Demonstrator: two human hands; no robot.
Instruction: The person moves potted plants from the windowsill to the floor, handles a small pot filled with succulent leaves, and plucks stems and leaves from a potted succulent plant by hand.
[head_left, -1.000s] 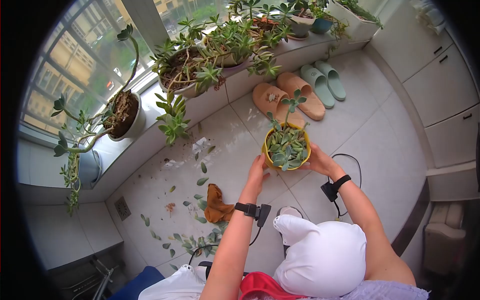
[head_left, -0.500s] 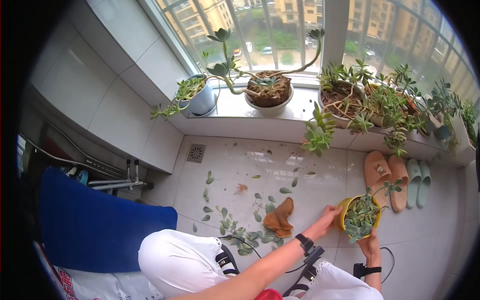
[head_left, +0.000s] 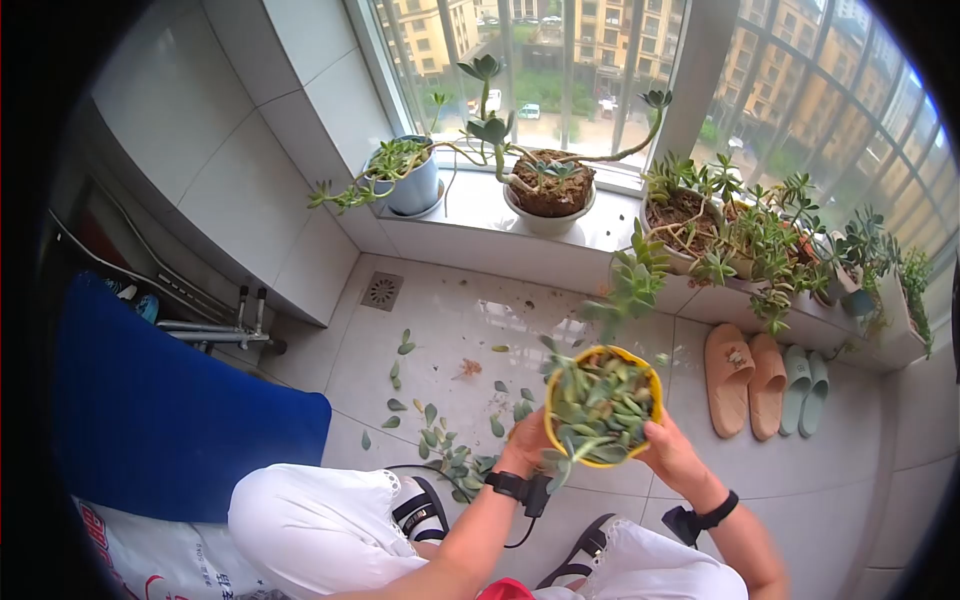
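Between my two hands is a yellow pot (head_left: 656, 385), packed with a succulent (head_left: 603, 410) of thick green leaves, some of them yellowish or brown. My left hand (head_left: 526, 442) grips the pot's left side, while my right hand (head_left: 672, 452) is closed on its lower right side. The pot is held above the floor and tipped so that its top faces me. Beneath and left of my left hand, loose succulent leaves (head_left: 437, 440) lie scattered over the tiles.
Potted succulents line the window sill, including one in a blue pot (head_left: 412, 185) and a bare root ball (head_left: 552, 190) in a white pot. Orange slippers (head_left: 728, 380) and green slippers (head_left: 797, 395) stand at right. A blue covering (head_left: 190, 410) and a floor drain (head_left: 383, 290) are at left.
Both hands have carried the yellow pot left, away from the slippers, and its top now faces me more. The brown cloth-like item on the floor is now out of sight. My view has shifted.
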